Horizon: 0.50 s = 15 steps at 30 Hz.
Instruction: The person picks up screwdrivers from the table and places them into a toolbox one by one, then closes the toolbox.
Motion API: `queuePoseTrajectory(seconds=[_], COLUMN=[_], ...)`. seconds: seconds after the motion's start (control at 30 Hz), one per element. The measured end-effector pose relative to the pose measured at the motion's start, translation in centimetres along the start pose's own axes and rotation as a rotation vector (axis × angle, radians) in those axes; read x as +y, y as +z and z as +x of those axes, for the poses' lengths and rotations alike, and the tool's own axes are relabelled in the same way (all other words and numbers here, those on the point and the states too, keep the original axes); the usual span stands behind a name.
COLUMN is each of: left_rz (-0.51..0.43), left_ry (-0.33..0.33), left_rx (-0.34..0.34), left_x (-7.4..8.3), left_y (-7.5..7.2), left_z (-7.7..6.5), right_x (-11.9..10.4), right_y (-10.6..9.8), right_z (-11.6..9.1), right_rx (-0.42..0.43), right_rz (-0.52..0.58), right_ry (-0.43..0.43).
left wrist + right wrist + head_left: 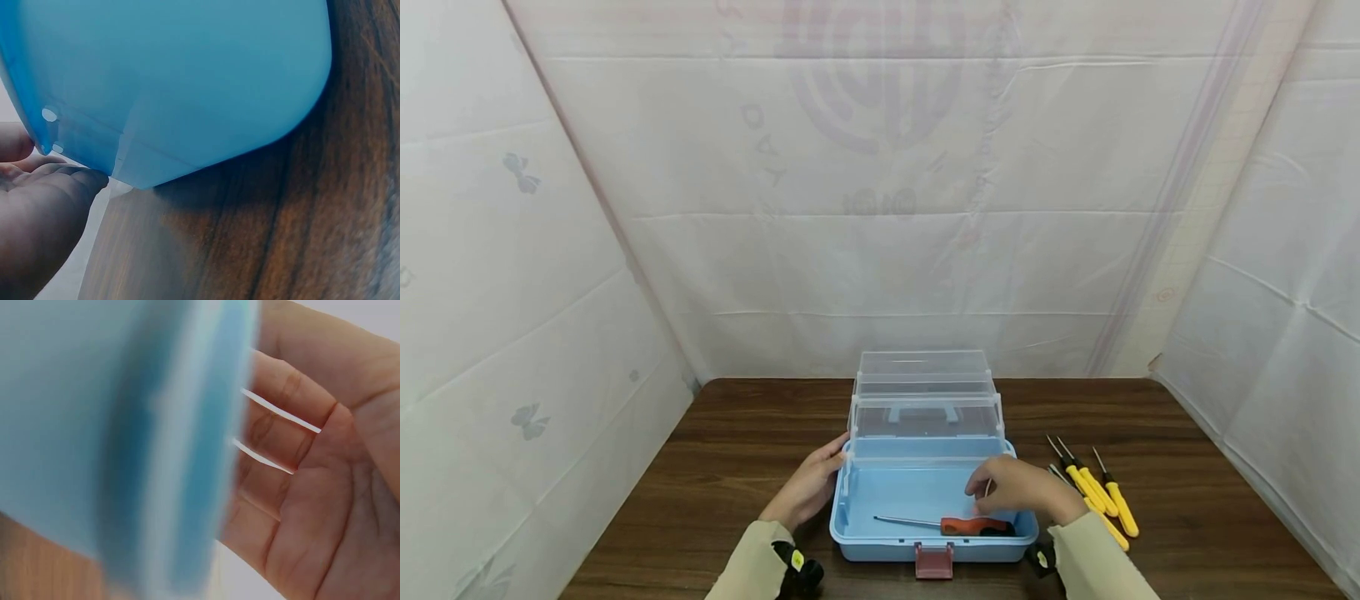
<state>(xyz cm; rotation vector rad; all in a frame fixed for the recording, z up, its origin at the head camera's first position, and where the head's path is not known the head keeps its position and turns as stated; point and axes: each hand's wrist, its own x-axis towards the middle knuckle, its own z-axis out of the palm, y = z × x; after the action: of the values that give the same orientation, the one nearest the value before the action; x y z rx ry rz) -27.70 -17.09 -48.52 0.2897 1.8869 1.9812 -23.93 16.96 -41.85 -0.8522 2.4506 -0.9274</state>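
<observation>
A light blue toolbox (880,548) stands in front of me with its clear lid and trays (928,417) raised at the back. My left hand (811,487) is at its left side and holds the edge near the back corner; the left wrist view shows the thumb (87,181) against the blue wall. Inside, along the front, lies a screwdriver (973,527) with an orange and black handle, its shaft pointing left. Over the right part of the box hovers my right hand (1018,486), fingers loosely bent, nothing between them. The box wall hides its fingertips in the right wrist view.
Several yellow-handled tools (1122,508) with thin metal shafts lie on the dark wooden table (752,433) to the right of the box, beside my right forearm. A reddish latch (933,562) hangs at the box front. White sheeting (820,267) encloses the table's back and sides.
</observation>
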Motion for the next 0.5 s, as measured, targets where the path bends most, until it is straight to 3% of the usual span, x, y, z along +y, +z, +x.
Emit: queuePoseTrajectory(seconds=[0.27,0.5], left_rz=[-0.002,-0.003], left_ry=[0.012,0.002], left_rx=[0.000,-0.003], left_x=[0.3,0.0], left_y=[-0.2,0.0], left_z=[0.3,-0.1], right_x=[0.0,0.4], right_y=[-1.1,-1.6], right_z=[-0.3,-1.0], right_rx=[0.026,0.058], right_rz=[0.021,0.037], right_ry=[0.021,-0.014])
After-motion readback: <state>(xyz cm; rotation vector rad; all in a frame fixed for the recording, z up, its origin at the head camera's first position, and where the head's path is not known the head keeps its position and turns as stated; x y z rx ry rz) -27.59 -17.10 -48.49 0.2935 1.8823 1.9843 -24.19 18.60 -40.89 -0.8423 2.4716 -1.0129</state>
